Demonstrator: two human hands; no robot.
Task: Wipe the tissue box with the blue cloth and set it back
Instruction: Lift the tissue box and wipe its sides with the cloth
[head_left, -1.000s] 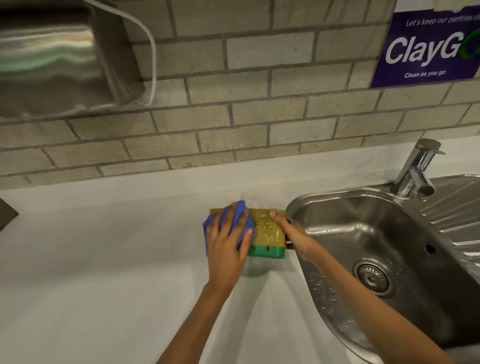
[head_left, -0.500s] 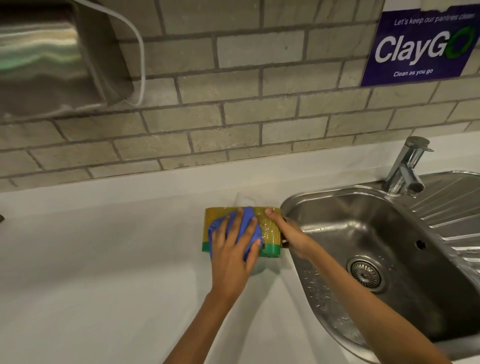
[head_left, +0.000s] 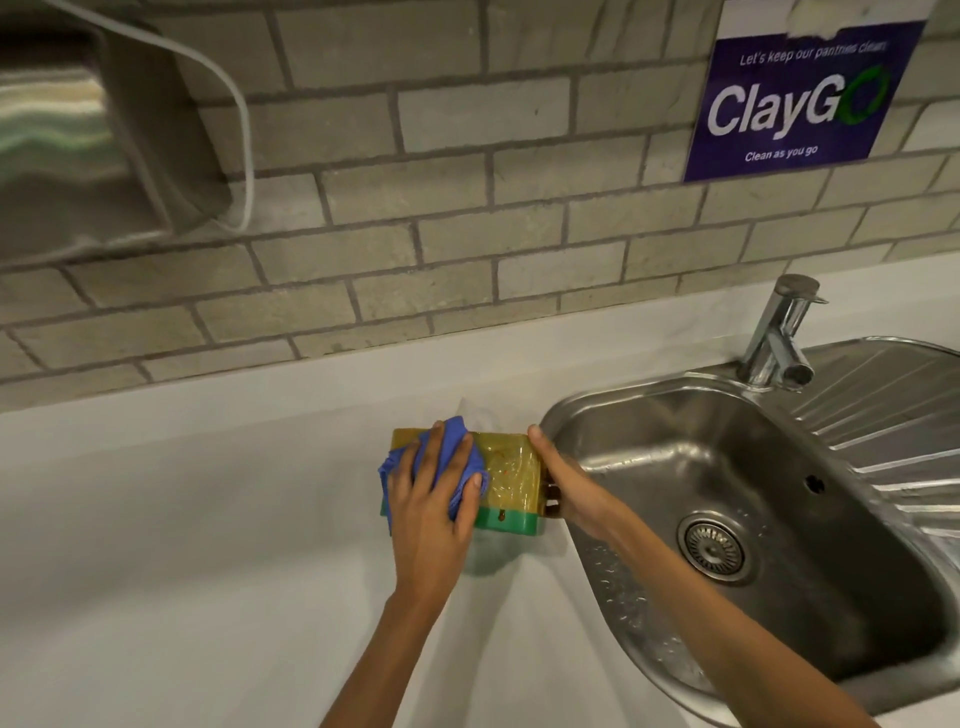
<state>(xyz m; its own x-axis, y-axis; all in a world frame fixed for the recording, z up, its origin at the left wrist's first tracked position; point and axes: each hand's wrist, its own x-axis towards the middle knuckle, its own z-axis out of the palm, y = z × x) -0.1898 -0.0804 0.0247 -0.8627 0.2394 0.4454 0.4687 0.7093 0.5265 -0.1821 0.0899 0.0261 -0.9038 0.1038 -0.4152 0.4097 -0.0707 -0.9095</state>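
The tissue box (head_left: 511, 475) rests on the white countertop (head_left: 208, 545), just beside the rim of the stainless steel sink (head_left: 779, 519). It appears light and thin-walled, with a glossy film over the yellow top and a green band along the base, so it is likely to slide or dent under heavy pressure. Best hold, by this judgement: the short end faces, where the corners stiffen the walls.

The right hand (head_left: 569, 488) grasps the sink-side end of the box, thumb on the top edge and fingers wrapped over the end face. The box extends away from this grip toward the left hand.

The left hand (head_left: 431, 519) presses the blue cloth (head_left: 457, 452) flat against the top of the box at the end farthest from the right-hand grip (the cloth is bunched under the palm and spread fingers). The cloth is soft and conforms readily. Part of the cloth overhangs the outer edge of the box.
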